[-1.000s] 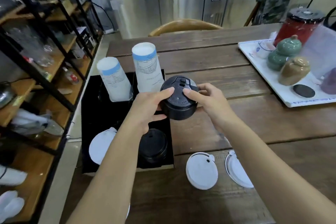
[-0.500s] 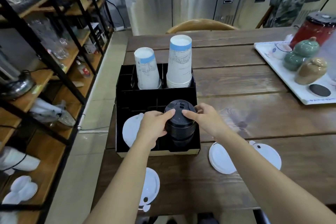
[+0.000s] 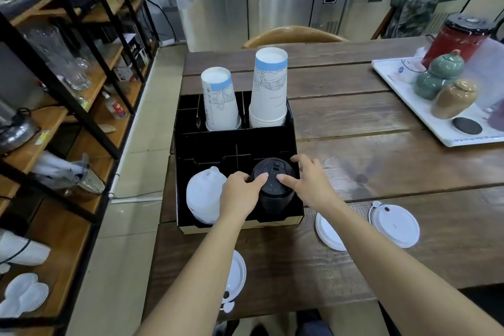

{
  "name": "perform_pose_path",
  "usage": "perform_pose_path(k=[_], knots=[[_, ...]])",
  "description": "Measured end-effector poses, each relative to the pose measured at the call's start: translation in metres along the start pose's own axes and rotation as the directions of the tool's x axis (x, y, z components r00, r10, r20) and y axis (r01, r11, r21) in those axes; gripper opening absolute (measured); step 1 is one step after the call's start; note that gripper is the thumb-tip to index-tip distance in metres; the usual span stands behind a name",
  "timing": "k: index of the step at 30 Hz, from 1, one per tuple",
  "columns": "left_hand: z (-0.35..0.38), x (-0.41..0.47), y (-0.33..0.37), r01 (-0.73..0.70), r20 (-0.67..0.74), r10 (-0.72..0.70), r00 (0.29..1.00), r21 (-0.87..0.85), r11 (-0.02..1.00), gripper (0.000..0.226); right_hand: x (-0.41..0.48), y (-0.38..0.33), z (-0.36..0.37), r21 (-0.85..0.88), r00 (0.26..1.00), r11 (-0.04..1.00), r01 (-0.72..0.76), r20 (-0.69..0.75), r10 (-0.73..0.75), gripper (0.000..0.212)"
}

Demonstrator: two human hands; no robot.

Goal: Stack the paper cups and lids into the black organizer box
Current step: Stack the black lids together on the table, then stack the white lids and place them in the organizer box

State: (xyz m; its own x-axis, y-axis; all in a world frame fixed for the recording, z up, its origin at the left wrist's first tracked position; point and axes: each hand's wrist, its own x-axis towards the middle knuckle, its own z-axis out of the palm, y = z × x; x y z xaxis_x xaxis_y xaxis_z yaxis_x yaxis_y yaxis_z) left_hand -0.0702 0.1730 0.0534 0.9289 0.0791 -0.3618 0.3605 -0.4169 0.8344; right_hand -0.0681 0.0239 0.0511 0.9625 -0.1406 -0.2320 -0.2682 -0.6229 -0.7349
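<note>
The black organizer box (image 3: 235, 142) stands at the table's left end. Two stacks of upside-down paper cups, a shorter one (image 3: 219, 101) and a taller one (image 3: 270, 90), fill its back compartments. White lids (image 3: 203, 196) sit in the front left compartment. A stack of black lids (image 3: 273, 168) sits low in the front right compartment. My left hand (image 3: 240, 195) grips its left side with the thumb on top. My right hand (image 3: 309, 183) holds its right side, fingers over the far rim. Loose white lids (image 3: 328, 232) (image 3: 395, 225) (image 3: 236, 275) lie on the table.
A white tray (image 3: 436, 131) with ceramic jars (image 3: 452, 98) and a red canister (image 3: 458, 38) occupies the table's right side. Black-framed wooden shelves (image 3: 68, 106) with glassware stand close on the left. A wooden chair back (image 3: 291, 35) rises behind the table.
Both hands have brought the black lid stack down from above the table into the box's front right compartment. My head has moved back, so the whole box shows.
</note>
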Motion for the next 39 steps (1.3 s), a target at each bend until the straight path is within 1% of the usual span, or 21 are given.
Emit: perform_pose_path(k=[2, 4, 6, 8, 10, 11, 12, 13, 14, 15, 17, 19, 21, 23, 25, 26, 28, 31, 35, 36, 39], knots=[[0.002, 0.000, 0.002, -0.023, -0.045, 0.029, 0.999, 0.109, 0.994, 0.052, -0.001, 0.001, 0.000, -0.029, 1.000, 1.000, -0.006, 0.002, 0.006, 0.062], [0.004, -0.003, 0.004, -0.103, -0.138, 0.129, 0.982, 0.179, 0.978, 0.052, -0.004, 0.004, -0.001, 0.031, 0.999, 0.999, 0.013, -0.042, -0.012, 0.066], [0.007, -0.010, 0.010, -0.226, -0.251, 0.282, 0.926, 0.231, 0.946, 0.044, -0.010, 0.007, -0.007, 0.164, 0.989, 0.986, 0.022, -0.148, 0.002, 0.060], [0.013, -0.017, 0.016, -0.353, -0.290, 0.420, 0.860, 0.256, 0.900, 0.036, -0.013, 0.014, -0.016, 0.234, 0.966, 0.972, 0.014, -0.254, 0.048, 0.049], [0.024, -0.026, 0.021, -0.497, -0.245, 0.552, 0.797, 0.252, 0.830, 0.028, -0.015, 0.028, -0.024, 0.172, 0.953, 0.984, -0.037, -0.289, 0.086, 0.042], [0.032, -0.030, 0.024, -0.563, -0.188, 0.607, 0.772, 0.242, 0.791, 0.025, -0.016, 0.036, -0.027, 0.134, 0.954, 0.988, -0.081, -0.278, 0.116, 0.041], [0.041, -0.035, 0.026, -0.607, -0.099, 0.637, 0.765, 0.223, 0.763, 0.023, -0.018, 0.045, -0.030, 0.103, 0.954, 0.987, -0.127, -0.260, 0.150, 0.039], [0.052, -0.039, 0.027, -0.616, 0.019, 0.626, 0.780, 0.205, 0.761, 0.021, -0.020, 0.054, -0.033, 0.080, 0.953, 0.982, -0.171, -0.240, 0.186, 0.035], [0.063, -0.043, 0.027, -0.589, 0.148, 0.570, 0.808, 0.199, 0.783, 0.021, -0.022, 0.063, -0.034, 0.059, 0.951, 0.977, -0.205, -0.222, 0.213, 0.030], [0.075, -0.046, 0.026, -0.525, 0.261, 0.470, 0.843, 0.214, 0.823, 0.025, -0.026, 0.071, -0.036, 0.048, 0.948, 0.969, -0.242, -0.200, 0.247, 0.026], [0.097, -0.047, 0.021, -0.358, 0.385, 0.232, 0.893, 0.300, 0.884, 0.038, -0.031, 0.087, -0.038, 0.044, 0.933, 0.947, -0.317, -0.167, 0.320, 0.029], [0.114, -0.045, 0.014, -0.262, 0.424, 0.074, 0.903, 0.406, 0.875, 0.051, -0.040, 0.099, -0.039, 0.039, 0.917, 0.923, -0.383, -0.104, 0.385, 0.029], [0.124, -0.044, 0.008, -0.211, 0.457, -0.025, 0.889, 0.458, 0.864, 0.062, -0.048, 0.108, -0.038, 0.080, 0.913, 0.911, -0.405, -0.019, 0.408, 0.024], [0.134, -0.042, 0.002, -0.132, 0.470, -0.106, 0.876, 0.446, 0.885, 0.068, -0.055, 0.114, -0.036, 0.109, 0.914, 0.908, -0.405, 0.039, 0.403, 0.019], [0.141, -0.042, 0.001, -0.001, 0.458, -0.196, 0.867, 0.397, 0.918, 0.069, -0.058, 0.117, -0.034, 0.136, 0.919, 0.909, -0.394, 0.043, 0.392, 0.018], [0.145, -0.041, 0.002, 0.041, 0.448, -0.217, 0.867, 0.370, 0.928, 0.069, -0.059, 0.118, -0.033, 0.166, 0.921, 0.907, -0.388, 0.044, 0.386, 0.020], [0.149, -0.042, 0.007, 0.091, 0.412, -0.236, 0.880, 0.341, 0.935, 0.067, -0.058, 0.120, -0.030, 0.223, 0.924, 0.898, -0.380, 0.035, 0.382, 0.032], [0.154, -0.038, 0.009, 0.212, 0.334, -0.282, 0.899, 0.229, 0.950, 0.058, -0.057, 0.120, -0.031, 0.266, 0.927, 0.899, -0.348, -0.046, 0.372, 0.035], [0.162, -0.033, 0.000, 0.363, 0.318, -0.372, 0.872, 0.089, 0.928, 0.049, -0.054, 0.123, -0.040, 0.291, 0.922, 0.911, -0.290, -0.169, 0.348, 0.028], [0.162, -0.035, 0.002, 0.384, 0.326, -0.373, 0.869, 0.034, 0.923, 0.042, -0.053, 0.125, -0.043, 0.310, 0.926, 0.913, -0.264, -0.184, 0.330, 0.025], [0.168, -0.037, 0.014, 0.461, 0.408, -0.371, 0.834, -0.148, 0.875, 0.010, -0.051, 0.131, -0.062, 0.406, 0.916, 0.894, -0.190, -0.254, 0.311, 0.028]])
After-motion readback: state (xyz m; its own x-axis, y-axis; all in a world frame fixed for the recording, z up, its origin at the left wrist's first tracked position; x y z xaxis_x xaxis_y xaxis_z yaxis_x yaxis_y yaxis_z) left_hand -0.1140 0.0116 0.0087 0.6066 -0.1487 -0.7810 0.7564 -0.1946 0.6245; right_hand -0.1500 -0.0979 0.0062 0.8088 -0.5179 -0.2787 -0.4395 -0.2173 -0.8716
